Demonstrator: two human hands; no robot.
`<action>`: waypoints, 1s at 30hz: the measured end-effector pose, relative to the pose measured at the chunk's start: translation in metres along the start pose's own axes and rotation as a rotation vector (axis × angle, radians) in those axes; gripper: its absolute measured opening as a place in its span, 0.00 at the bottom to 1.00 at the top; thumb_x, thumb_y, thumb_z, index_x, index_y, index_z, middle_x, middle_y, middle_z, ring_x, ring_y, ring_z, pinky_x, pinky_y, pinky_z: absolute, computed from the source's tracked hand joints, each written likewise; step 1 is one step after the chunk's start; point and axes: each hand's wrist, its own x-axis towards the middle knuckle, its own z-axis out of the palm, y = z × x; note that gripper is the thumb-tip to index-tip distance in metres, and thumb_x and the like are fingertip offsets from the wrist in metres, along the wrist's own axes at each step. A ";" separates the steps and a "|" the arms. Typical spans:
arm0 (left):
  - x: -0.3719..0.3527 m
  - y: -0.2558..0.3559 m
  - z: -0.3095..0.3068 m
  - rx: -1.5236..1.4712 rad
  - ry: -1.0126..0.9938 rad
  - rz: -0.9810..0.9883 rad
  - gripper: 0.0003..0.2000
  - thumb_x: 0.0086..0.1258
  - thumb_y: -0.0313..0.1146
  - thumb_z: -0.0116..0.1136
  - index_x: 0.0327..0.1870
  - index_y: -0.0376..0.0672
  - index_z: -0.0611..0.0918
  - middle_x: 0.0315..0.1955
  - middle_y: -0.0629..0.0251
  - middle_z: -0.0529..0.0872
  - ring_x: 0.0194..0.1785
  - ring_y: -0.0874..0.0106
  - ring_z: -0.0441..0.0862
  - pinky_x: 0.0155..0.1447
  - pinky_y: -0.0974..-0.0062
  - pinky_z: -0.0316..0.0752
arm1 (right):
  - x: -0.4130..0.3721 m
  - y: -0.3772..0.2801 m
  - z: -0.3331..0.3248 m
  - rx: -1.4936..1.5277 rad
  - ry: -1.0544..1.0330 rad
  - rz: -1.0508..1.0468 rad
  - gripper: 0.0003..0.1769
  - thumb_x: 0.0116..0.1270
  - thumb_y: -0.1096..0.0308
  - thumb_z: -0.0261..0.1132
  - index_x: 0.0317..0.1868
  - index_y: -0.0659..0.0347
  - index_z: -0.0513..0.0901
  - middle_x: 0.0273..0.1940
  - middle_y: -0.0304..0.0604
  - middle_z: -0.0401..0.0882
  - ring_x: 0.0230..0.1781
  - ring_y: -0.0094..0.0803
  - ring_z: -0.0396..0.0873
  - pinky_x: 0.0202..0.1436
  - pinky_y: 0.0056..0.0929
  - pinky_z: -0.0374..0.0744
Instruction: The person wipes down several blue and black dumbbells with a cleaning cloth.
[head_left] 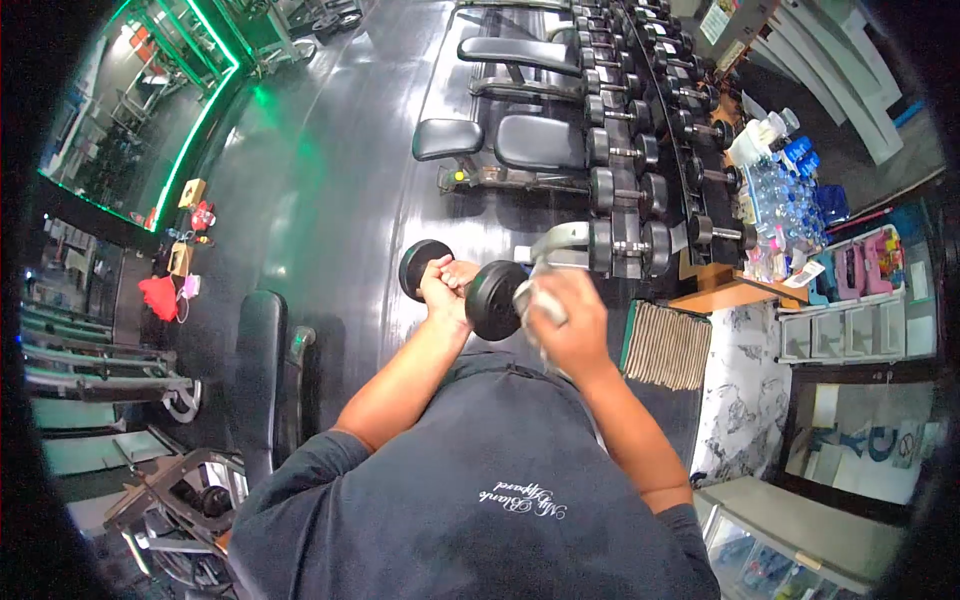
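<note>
My left hand (447, 287) is wrapped round the handle of a black dumbbell (494, 301), holding it up in front of my chest. One round head of the dumbbell shows to the left of that hand, the other to the right. In my right hand (575, 325) is a bunched pale cloth (541, 305), close against the outer face of the right-hand head. Slight blur hides whether the cloth actually touches it. Just beyond, at the near end of the dumbbell rack, is a curved grey metal part (562, 238).
Dumbbells line a rack (628, 262) ahead on the right, with padded benches (540, 142) beside it. Another bench (262, 375) stands at left. Plastic bottles (785, 195), folded brown cloths (668, 345) and drawers (845, 328) are at right. A mirror with green light (130, 110) is far left.
</note>
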 end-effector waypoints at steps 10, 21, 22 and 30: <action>0.002 0.045 -0.003 0.150 0.036 -0.045 0.19 0.66 0.33 0.55 0.14 0.54 0.63 0.11 0.77 0.65 0.16 0.79 0.62 0.28 0.77 0.64 | -0.016 -0.066 0.043 0.141 -0.180 -0.125 0.23 0.53 0.75 0.77 0.52 0.61 0.87 0.49 0.50 0.83 0.51 0.47 0.85 0.56 0.41 0.83; -0.003 0.025 -0.003 0.256 0.091 -0.265 0.19 0.66 0.33 0.57 0.14 0.53 0.64 0.11 0.76 0.65 0.16 0.78 0.63 0.28 0.76 0.66 | -0.026 -0.078 0.048 0.028 0.200 0.057 0.21 0.54 0.74 0.76 0.51 0.57 0.88 0.54 0.51 0.81 0.51 0.48 0.85 0.55 0.39 0.84; 0.002 0.019 -0.005 0.274 0.077 -0.295 0.19 0.67 0.32 0.57 0.14 0.53 0.65 0.11 0.76 0.65 0.16 0.78 0.63 0.28 0.77 0.66 | -0.034 -0.080 0.043 0.039 0.192 0.036 0.21 0.53 0.75 0.76 0.51 0.58 0.88 0.53 0.51 0.81 0.50 0.47 0.86 0.54 0.38 0.84; 0.008 -0.087 0.001 0.270 0.078 -0.498 0.19 0.67 0.31 0.56 0.14 0.53 0.64 0.11 0.76 0.65 0.16 0.79 0.63 0.28 0.77 0.66 | -0.111 -0.014 -0.039 -0.069 0.501 0.325 0.15 0.58 0.76 0.73 0.47 0.62 0.87 0.47 0.50 0.84 0.50 0.44 0.85 0.57 0.37 0.81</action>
